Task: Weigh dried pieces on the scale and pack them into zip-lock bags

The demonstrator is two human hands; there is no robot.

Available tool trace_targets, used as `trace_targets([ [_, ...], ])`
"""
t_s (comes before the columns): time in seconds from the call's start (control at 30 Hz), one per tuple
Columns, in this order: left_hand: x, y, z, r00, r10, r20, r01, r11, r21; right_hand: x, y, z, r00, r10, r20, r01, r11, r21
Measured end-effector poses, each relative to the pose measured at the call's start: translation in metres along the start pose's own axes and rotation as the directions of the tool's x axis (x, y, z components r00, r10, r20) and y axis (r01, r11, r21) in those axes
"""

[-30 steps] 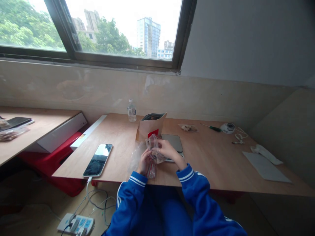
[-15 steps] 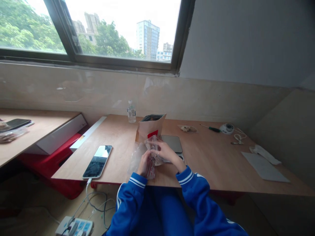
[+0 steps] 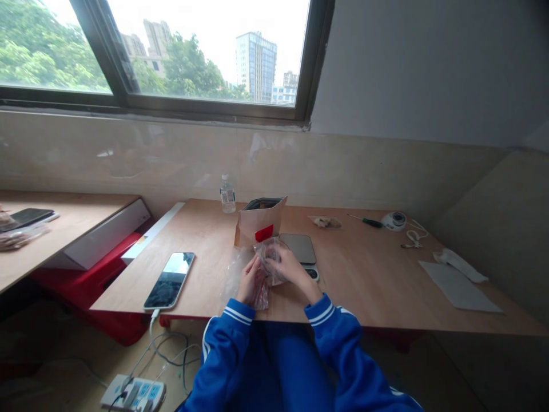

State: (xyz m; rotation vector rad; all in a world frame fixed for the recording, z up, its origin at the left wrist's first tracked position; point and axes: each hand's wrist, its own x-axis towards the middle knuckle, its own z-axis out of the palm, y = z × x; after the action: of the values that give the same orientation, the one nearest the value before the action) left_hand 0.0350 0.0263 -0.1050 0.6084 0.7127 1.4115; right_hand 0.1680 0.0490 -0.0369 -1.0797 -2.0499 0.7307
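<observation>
Close to the table's front edge, my left hand (image 3: 249,279) pinches a clear plastic bag (image 3: 272,277), its fingers closed. My right hand (image 3: 286,262) is closed on the same bag from the other side, with part of the film over its fingers. More clear plastic (image 3: 237,276) lies to the left of my left hand. Just behind the hands stands a brown paper pouch (image 3: 253,223) with an open top and a red label (image 3: 264,232). A small digital scale (image 3: 297,248) sits right beside my right hand, its display partly covered by the wrist.
A charging phone (image 3: 170,280) lies at left, and a water bottle (image 3: 227,195) stands by the wall. Toward the right are a small bag of light pieces (image 3: 326,222), a screwdriver (image 3: 372,222), a white dome camera (image 3: 393,221), a cable (image 3: 414,239) and white paper (image 3: 458,286).
My right hand has turned inward and its fingers have closed more on the bag. The left hand stays at the bag. The view has shifted slightly.
</observation>
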Motion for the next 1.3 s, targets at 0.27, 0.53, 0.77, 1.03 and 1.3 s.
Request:
trace_targets([
  [0.27,0.001,-0.002,-0.002,1.0,-0.027,0.013,0.027,1.0,-0.015,0.001,0.0,0.0,0.995,-0.064,0.08,0.065,0.998,-0.004],
  [0.53,-0.001,0.003,0.0,0.998,-0.021,-0.058,0.016,0.996,-0.083,0.003,-0.005,-0.014,0.999,0.011,0.033,-0.013,0.999,0.052],
  [0.77,0.003,0.005,-0.008,0.992,-0.018,-0.126,0.002,0.992,-0.124,0.007,-0.001,-0.011,0.979,0.047,-0.197,-0.021,0.991,0.135],
  [1.03,-0.005,0.0,0.001,0.984,-0.049,0.171,0.058,0.997,-0.051,0.022,-0.012,-0.003,0.967,0.102,-0.233,-0.041,0.967,0.251],
  [1.3,-0.002,-0.002,-0.002,0.993,-0.051,0.105,0.053,0.998,-0.015,0.032,-0.036,-0.035,0.95,-0.051,-0.307,0.12,0.97,0.21],
])
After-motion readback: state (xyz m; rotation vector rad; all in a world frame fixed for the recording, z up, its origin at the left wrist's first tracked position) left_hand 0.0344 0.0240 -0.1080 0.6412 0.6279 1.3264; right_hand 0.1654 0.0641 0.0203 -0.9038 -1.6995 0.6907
